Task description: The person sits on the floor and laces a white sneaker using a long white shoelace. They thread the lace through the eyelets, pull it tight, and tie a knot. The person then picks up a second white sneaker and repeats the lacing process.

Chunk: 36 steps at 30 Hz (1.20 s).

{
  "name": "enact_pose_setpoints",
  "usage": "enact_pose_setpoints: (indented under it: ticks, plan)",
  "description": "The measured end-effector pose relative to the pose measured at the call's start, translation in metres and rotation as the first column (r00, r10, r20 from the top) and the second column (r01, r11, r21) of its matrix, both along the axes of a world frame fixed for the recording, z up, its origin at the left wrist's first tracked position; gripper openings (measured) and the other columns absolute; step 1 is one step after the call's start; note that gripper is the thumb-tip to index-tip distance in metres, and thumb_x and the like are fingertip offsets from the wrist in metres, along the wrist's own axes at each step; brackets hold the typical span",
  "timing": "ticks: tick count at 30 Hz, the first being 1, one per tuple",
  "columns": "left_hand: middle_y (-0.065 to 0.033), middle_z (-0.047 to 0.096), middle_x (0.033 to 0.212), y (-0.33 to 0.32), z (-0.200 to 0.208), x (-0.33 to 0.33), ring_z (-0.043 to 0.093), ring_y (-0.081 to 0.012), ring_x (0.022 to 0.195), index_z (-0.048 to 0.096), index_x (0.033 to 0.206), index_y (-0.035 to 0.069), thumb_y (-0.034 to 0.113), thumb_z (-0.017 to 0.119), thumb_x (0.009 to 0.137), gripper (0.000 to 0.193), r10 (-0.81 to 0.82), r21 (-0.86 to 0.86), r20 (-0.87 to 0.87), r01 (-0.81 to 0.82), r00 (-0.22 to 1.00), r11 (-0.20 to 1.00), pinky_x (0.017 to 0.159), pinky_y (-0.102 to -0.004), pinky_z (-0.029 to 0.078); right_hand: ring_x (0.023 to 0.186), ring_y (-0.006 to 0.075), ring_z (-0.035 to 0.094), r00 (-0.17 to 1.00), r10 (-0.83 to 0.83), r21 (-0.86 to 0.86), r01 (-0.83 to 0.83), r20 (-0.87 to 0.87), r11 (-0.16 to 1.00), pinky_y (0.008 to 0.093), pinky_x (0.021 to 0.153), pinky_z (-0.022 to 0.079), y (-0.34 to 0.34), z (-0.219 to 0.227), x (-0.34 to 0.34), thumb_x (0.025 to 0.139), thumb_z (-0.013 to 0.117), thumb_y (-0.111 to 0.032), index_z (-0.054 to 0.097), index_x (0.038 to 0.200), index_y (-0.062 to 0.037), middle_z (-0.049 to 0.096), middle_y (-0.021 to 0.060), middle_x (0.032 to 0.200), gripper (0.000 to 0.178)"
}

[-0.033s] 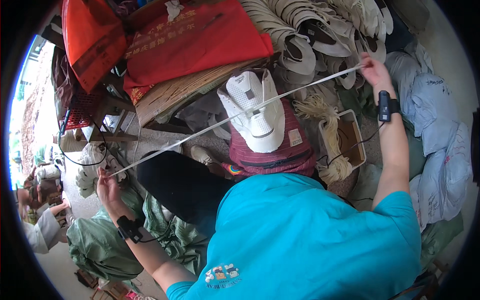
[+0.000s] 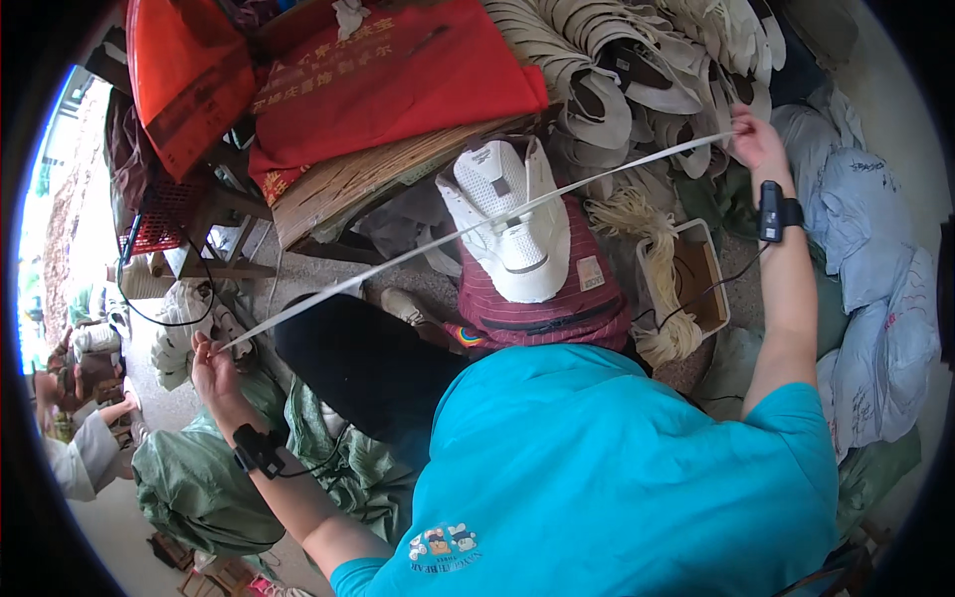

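A white shoe upper [image 2: 532, 277] rests on the dark red striped cloth [image 2: 587, 313] over my lap, its tongue pointing away from me. A long flat white shoelace [image 2: 398, 261] stretches taut across it from lower left to upper right. Whether the lace runs through the eyelets or just over them I cannot tell. My left hand [image 2: 217, 376], low at the left, pinches one end. Far out at the upper right, my right hand [image 2: 758, 141] grips the other end near a pile of shoe uppers. Both arms are spread wide.
A wooden table [image 2: 348, 194] with a red cloth [image 2: 398, 75] stands ahead. Stacked pale shoe uppers [image 2: 607, 109] lie beyond my right hand. A white bin [image 2: 711, 289] with bundled laces [image 2: 662, 279] sits at right, near white sacks [image 2: 870, 249]. Green sacks [image 2: 199, 488] lie at left.
My right hand has moved slightly to the right with its end of the lace. The left hand and the shoe upper look nearly the same.
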<state>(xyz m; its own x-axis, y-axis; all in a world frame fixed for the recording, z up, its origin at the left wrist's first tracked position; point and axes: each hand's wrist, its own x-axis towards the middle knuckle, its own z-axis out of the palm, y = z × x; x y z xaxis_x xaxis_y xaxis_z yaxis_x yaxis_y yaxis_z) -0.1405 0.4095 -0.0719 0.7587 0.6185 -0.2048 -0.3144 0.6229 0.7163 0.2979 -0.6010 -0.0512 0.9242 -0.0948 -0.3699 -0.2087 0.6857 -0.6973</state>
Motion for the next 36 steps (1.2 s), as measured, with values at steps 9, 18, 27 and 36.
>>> enact_pose_setpoints:
  ticks: [9, 18, 27, 36]
  plan:
    - [-0.0134, 0.070, 0.108, -0.266, 0.104, 0.117, 0.045, -0.0022, 0.058, 0.045, 0.136, 0.002, 0.011, 0.046, 0.104, 0.033, 0.151, 0.704, -0.196, 0.031, 0.969, 0.710, 0.049, -0.0157, 0.037, 0.052, 0.0040, 0.039, 0.996, 0.032, -0.759, 0.044, 0.085, 0.649, 0.0200, 0.043, 0.029, 0.082, 0.051, -0.054, 0.095, 0.053, -0.009, 0.052, 0.132, 0.0004, 0.067, 0.0052, 0.092, 0.039]
    - [-0.0093, 0.070, 0.105, -0.414, 0.042, 0.194, 0.066, -0.0135, 0.091, 0.064, 0.109, -0.002, 0.009, 0.060, 0.100, 0.015, -0.510, 0.404, -0.263, 0.574, 0.819, 0.712, 0.086, -0.0276, 0.053, 0.079, 0.0080, 0.060, 0.744, 0.666, -0.639, -0.490, 0.047, 0.592, 0.0190, 0.066, 0.046, 0.309, 0.030, -0.143, 0.103, 0.051, -0.015, 0.048, 0.130, -0.0011, 0.067, 0.0064, 0.100, 0.030]
    - [-0.0073, 0.066, 0.087, -0.448, 0.034, 0.186, 0.058, -0.0126, 0.076, 0.060, 0.094, -0.002, 0.012, 0.063, 0.097, 0.014, -0.645, 0.224, -0.362, 0.735, 0.673, 0.641, 0.074, -0.0272, 0.048, 0.069, 0.0039, 0.048, 0.520, 0.845, -0.831, -0.520, -0.126, 0.196, 0.0228, 0.063, 0.041, 0.315, 0.043, -0.172, 0.105, 0.049, -0.019, 0.057, 0.097, -0.0038, 0.053, -0.0043, 0.075, 0.019]
    - [-0.0055, 0.066, 0.082, -0.447, 0.035, 0.189, 0.058, -0.0115, 0.072, 0.063, 0.090, -0.001, 0.012, 0.067, 0.092, 0.014, -0.621, 0.174, -0.491, 0.767, 0.611, 0.617, 0.069, -0.0256, 0.047, 0.065, 0.0050, 0.047, 0.460, 0.871, -0.888, -0.454, -0.172, 0.065, 0.0250, 0.059, 0.040, 0.313, 0.039, -0.164, 0.101, 0.055, -0.022, 0.063, 0.084, -0.0018, 0.056, -0.0042, 0.071, 0.027]
